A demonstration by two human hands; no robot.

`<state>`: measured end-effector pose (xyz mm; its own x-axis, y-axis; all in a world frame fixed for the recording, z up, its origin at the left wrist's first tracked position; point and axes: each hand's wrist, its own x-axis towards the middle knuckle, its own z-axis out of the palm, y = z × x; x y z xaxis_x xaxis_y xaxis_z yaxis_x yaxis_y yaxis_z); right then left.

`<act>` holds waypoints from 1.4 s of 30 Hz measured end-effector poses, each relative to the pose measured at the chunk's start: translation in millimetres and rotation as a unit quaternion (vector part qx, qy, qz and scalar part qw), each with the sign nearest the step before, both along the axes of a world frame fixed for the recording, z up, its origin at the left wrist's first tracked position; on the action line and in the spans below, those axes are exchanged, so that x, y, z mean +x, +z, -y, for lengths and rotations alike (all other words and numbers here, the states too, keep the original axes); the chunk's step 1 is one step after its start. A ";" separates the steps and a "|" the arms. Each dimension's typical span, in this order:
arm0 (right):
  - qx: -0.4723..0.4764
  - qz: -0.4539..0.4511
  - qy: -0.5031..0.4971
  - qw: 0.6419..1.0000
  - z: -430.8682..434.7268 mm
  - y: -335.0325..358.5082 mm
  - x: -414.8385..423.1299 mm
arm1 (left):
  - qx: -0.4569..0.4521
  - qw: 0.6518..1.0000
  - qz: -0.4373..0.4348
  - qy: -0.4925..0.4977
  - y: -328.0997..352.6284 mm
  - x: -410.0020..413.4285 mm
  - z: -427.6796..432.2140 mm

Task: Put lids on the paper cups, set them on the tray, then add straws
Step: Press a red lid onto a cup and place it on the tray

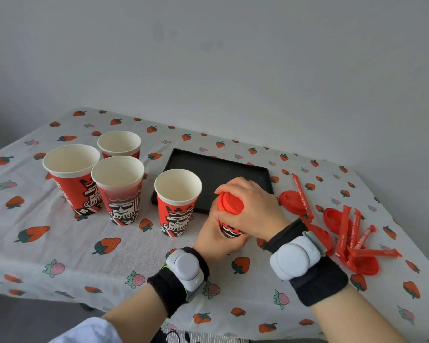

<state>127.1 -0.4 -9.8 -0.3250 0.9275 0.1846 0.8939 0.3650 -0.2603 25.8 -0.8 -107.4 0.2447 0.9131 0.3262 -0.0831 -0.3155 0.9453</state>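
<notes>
While the left hand (216,240) wraps around the lower body of a red paper cup (229,229), its fingers closed on the printed wall, the right hand (252,209) lies over the top with its fingers curled on a red lid (230,203) that sits on the cup's mouth. The cup is held a little tilted just in front of the near edge of the black tray (218,169), which lies flat on the counter (60,243) under a strawberry-print cloth. Whether the lid is pressed fully home cannot be told, since the palm hides its far side.

Four more cups stand upright and uncovered to the left: the nearest open cup (177,201) is just beside the tray's near left corner, a second cup (118,189) is further left, a third cup (72,177) stands beside that one, and a fourth cup (119,144) is behind them. Right of the hands, spare red lids (289,199) lie scattered on the cloth, with wrapped straws (352,233) in red sleeves lying across and among them. Both wrists carry black bands with grey sensor pods (295,258).
</notes>
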 end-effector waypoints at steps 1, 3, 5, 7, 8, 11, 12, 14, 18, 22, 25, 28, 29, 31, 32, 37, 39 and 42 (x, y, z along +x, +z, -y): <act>0.001 0.008 0.000 1.000 -1.5 -0.5 -0.1 | 0.000 1.000 0.000 -0.002 0.6 -0.1 -0.2; 0.011 0.017 0.001 1.000 -1.9 -2.3 0.0 | 0.002 1.000 -0.004 -0.005 1.4 -0.3 -0.5; 0.023 0.029 0.001 0.999 0.3 -4.2 0.0 | 0.004 1.000 -0.010 -0.005 2.1 -1.1 0.0; 0.031 0.034 0.000 0.999 2.0 -4.7 -0.2 | 0.001 1.000 -0.010 -0.004 2.1 -0.5 0.7; 0.029 0.015 -0.004 0.999 3.2 -4.1 -0.7 | -0.001 1.000 -0.008 0.000 1.2 -0.1 1.1; -0.010 -0.118 -0.022 0.993 7.9 0.8 -2.2 | -0.003 1.000 -0.008 0.015 4.0 -1.1 4.8; -0.029 -0.173 -0.028 0.984 9.9 1.4 -2.4 | -0.005 1.000 -0.008 0.016 4.9 -1.7 5.7; -0.067 -0.284 -0.035 0.956 11.8 2.3 -1.8 | -0.018 1.000 0.000 0.011 6.2 -3.2 6.6; -0.083 -0.436 -0.030 0.895 19.3 -1.7 9.5 | -0.044 0.999 -0.013 -0.013 7.3 -9.6 8.4; -0.106 -0.430 -0.027 0.896 33.8 -32.6 23.4 | -0.055 0.997 -0.044 -0.021 8.0 -14.3 7.3; -0.119 -0.432 -0.040 0.893 38.9 -50.6 25.5 | -0.056 0.994 -0.082 -0.047 6.5 -17.6 6.8; -0.102 -0.434 -0.048 0.894 36.3 -52.6 28.0 | -0.082 0.989 -0.110 -0.049 9.7 -18.5 10.5; -0.096 -0.428 -0.045 0.898 35.4 -51.5 29.7 | -0.087 0.989 -0.114 -0.043 11.9 -18.1 12.9; -0.084 -0.422 -0.037 0.902 32.9 -42.6 34.3 | -0.088 0.989 -0.108 -0.042 23.0 -17.2 16.6; -0.079 -0.427 -0.028 0.900 30.8 -36.3 36.7 | -0.086 0.990 -0.099 -0.048 30.7 -18.1 16.7; -0.034 -0.504 -0.008 0.863 16.3 9.8 46.0 | -0.093 0.994 -0.003 -0.064 88.5 -36.9 11.8; -0.014 -0.512 -0.013 0.859 4.1 25.8 47.1 | -0.089 0.996 0.013 -0.026 113.1 -50.5 7.8; 0.004 -0.510 -0.024 0.860 -27.2 36.7 40.9 | -0.058 0.998 0.028 0.001 146.1 -75.4 -5.6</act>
<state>168.0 26.8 26.9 0.0492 0.9325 0.3579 0.2163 0.3399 -0.9152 -49.6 4.8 38.6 0.2272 0.9458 0.2320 -0.1356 -0.2052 0.9693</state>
